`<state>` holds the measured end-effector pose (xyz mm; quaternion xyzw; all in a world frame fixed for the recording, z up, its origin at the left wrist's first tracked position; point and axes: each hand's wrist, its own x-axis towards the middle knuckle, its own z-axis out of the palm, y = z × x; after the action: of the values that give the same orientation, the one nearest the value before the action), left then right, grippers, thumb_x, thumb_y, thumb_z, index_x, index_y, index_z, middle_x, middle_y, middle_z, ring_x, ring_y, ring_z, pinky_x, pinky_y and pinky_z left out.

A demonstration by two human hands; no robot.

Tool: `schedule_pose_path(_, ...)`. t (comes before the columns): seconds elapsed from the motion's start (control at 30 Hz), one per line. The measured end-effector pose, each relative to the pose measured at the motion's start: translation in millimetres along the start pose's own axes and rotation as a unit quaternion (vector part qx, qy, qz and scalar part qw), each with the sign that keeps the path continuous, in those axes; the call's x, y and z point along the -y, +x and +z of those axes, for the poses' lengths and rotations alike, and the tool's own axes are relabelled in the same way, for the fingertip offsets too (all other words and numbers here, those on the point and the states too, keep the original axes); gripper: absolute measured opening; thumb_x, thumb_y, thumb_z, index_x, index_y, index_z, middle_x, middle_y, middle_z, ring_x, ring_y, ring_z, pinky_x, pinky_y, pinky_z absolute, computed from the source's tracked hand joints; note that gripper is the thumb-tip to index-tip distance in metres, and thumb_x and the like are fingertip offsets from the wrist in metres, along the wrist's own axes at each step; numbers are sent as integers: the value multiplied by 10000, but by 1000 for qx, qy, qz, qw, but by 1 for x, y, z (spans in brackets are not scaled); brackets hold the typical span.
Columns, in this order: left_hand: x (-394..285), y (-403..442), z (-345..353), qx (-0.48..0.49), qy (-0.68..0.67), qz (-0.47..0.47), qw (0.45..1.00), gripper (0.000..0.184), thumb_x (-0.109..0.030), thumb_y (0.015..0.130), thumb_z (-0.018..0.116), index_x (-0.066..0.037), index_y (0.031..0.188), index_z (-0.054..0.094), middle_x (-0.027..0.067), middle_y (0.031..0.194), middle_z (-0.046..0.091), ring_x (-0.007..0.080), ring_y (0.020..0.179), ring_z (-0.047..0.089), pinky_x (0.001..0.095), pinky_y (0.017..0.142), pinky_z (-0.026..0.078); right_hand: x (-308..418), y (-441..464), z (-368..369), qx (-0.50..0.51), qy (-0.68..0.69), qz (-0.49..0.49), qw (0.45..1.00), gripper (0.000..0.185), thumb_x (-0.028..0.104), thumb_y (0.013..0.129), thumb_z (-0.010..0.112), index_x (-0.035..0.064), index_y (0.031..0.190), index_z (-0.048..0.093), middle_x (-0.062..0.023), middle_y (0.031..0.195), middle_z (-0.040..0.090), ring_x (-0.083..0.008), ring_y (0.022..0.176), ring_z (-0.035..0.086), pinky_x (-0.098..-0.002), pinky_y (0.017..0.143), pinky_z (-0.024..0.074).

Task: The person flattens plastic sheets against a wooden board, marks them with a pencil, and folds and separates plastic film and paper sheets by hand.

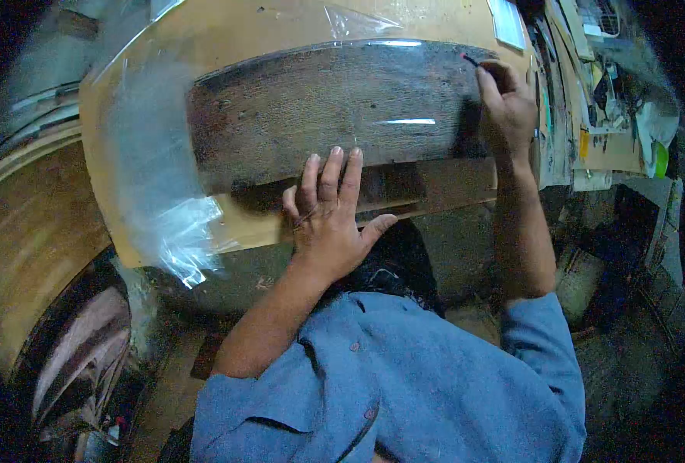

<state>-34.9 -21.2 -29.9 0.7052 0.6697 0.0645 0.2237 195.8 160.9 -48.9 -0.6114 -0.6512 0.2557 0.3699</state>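
Note:
A long, dark, textured sheet (304,108) with a curved upper edge lies on a tan board (234,27). My left hand (329,204) rests with spread fingers at the sheet's lower edge, its fingertips on the dark surface and nothing held. Near the sheet's upper right corner, my right hand (506,104) pinches a thin dark stick-like tool (470,60) with a reddish tip. The tip is over the sheet; whether it touches cannot be made out. Clear plastic film (153,147) covers the board left of the sheet.
Another piece of clear film (358,23) lies above the sheet. At the right stand stacked strips (554,100) and a cluttered surface with a green object (661,160). A curved brown panel (30,224) is at the left, above a crumpled sheet-like item (84,363).

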Motion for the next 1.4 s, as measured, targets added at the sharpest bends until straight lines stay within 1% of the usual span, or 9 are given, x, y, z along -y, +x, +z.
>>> schedule_pose_path(0.27,2,-11,-3,17,11,18,1000,834,-556,747,658,-245,1446,327,145,1519,179,334,1402,130,586,1039,166,-15,4,-8,-70,-177,-36,981,215,242,846,639,75,982,644,-137,890,678,-268,757,669,-348,708,517)
schedule_pose_path(0.43,12,-40,3,32,-8,21,999,788,-553,763,642,-226,1427,370,158,1522,170,356,1403,124,594,1049,147,31,-88,1,23,19,38,999,148,152,847,674,43,923,609,-68,818,634,-160,720,596,-290,671,488)
schedule_pose_path(0.7,32,-66,7,14,-120,-3,993,643,-512,841,575,-124,1345,481,184,1403,369,371,1294,322,491,1063,226,60,-160,51,227,194,332,895,270,237,850,693,-2,963,637,-14,799,610,-66,660,509,-252,569,426)
schedule_pose_path(0.83,32,-49,4,0,-375,-116,920,590,-437,923,532,-11,1323,453,192,1237,509,289,1086,533,366,964,399,47,-159,70,238,310,292,873,236,214,881,656,-13,942,644,-18,802,629,-70,703,544,-242,630,447)
schedule_pose_path(0.9,37,-42,18,42,-637,-259,725,631,-476,929,513,-9,1342,414,145,1204,538,224,1067,544,335,924,421,62,-154,59,248,323,317,857,191,197,893,637,9,928,633,13,756,586,-55,668,509,-225,593,407)
schedule_pose_path(0.97,41,-34,22,61,-684,-260,679,631,-495,937,486,-25,1348,399,128,1192,560,202,1058,556,322,870,448,81,-151,42,259,333,344,839,149,181,906,618,32,915,623,43,709,544,-39,633,474,-209,557,367)
schedule_pose_path(1.03,39,-27,19,123,-874,-229,410,568,-483,937,480,-42,1294,461,146,1157,596,229,1004,600,341,849,489,93,-152,24,299,373,371,796,145,189,908,613,44,908,627,53,694,528,-33,630,466,-198,553,356)
schedule_pose_path(1.17,26,-16,12,139,-899,-198,365,545,-475,935,484,-48,1274,471,134,1119,620,232,997,611,370,848,502,93,-169,10,367,343,324,802,202,233,888,629,36,935,636,50,700,533,-46,622,443,-220,558,350)
schedule_pose_path(1.4,17,-27,-7,62,-849,-221,476,345,-334,968,487,-31,1088,600,96,951,666,198,865,641,324,787,522,103,-183,14,316,473,465,678,275,251,898,619,44,1078,595,21,793,566,-73,678,505,-217,582,405)
